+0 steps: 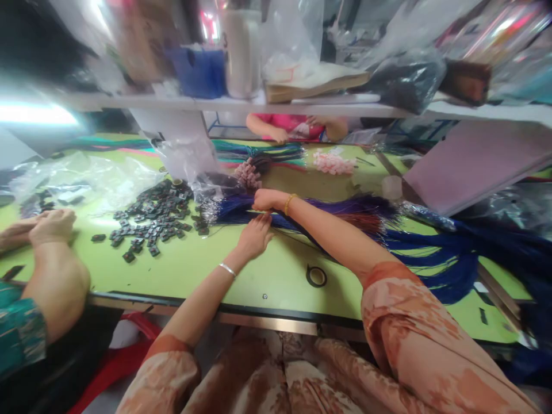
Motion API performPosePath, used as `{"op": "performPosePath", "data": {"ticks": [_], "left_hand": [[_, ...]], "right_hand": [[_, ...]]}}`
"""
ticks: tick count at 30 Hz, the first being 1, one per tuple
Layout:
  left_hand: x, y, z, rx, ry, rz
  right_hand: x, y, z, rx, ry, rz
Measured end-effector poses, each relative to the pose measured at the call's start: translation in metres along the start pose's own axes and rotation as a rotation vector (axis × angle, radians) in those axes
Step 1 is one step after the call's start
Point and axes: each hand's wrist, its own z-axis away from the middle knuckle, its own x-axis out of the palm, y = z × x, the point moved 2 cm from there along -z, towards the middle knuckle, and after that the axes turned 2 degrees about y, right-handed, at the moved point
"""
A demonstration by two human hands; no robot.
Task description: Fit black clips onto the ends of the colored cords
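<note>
A long bundle of dark blue wires (235, 208) with shiny metal ends lies across the green table. My right hand (269, 200), a yellow band at its wrist, is closed over the bundle with its fingers curled down, apparently gripping wires; its fingertips are partly hidden. Just below it, my left hand (255, 237) rests at the near edge of the wires, fingers stretched out and nearly touching the right hand. Left of the wire ends, a spread-out pile of small black plastic connectors (157, 215) covers the table. A roll of black tape (317, 276) lies nearer to me.
More blue wires (444, 259) trail off the right side. Pink connectors (334, 163) lie farther back, near another person's hand (280, 136). A co-worker's hand (54, 225) is at the left. An overhead shelf (194, 103) holds bags and containers; a white post (176, 138) supports it.
</note>
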Motion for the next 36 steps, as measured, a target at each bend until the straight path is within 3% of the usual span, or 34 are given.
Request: {"op": "performPosePath", "data": {"ticks": [3,6,12,17,20,24,28,32,36], "left_hand": [[0.010,-0.017,-0.015,0.011,-0.012,-0.003],[0.022,-0.036,-0.021,-0.090,-0.017,0.028],[0.034,-0.051,-0.019,-0.122,0.110,0.013],[0.037,-0.058,-0.020,-0.266,0.106,0.009],[0.036,-0.061,-0.021,-0.248,0.171,-0.003],[0.035,-0.062,-0.022,-0.313,0.145,0.039],[0.034,-0.060,-0.021,-0.357,0.171,0.049],[0.038,-0.061,-0.020,-0.424,0.106,0.073],[0.038,-0.060,-0.022,-0.363,0.123,0.088]], "right_hand": [[-0.002,0.001,0.008,0.011,0.008,-0.221],[0.003,-0.002,0.015,0.062,-0.040,-0.434],[-0.008,0.005,0.030,-0.022,0.120,-0.666],[-0.009,0.015,0.039,0.032,0.147,-0.606],[-0.017,0.014,0.045,-0.007,0.220,-0.716],[-0.023,0.013,0.054,0.003,0.172,-0.701],[-0.022,0.017,0.060,-0.014,0.244,-0.747],[-0.010,0.019,0.061,0.062,0.151,-0.612],[-0.014,0.024,0.066,0.020,0.268,-0.777]]}}
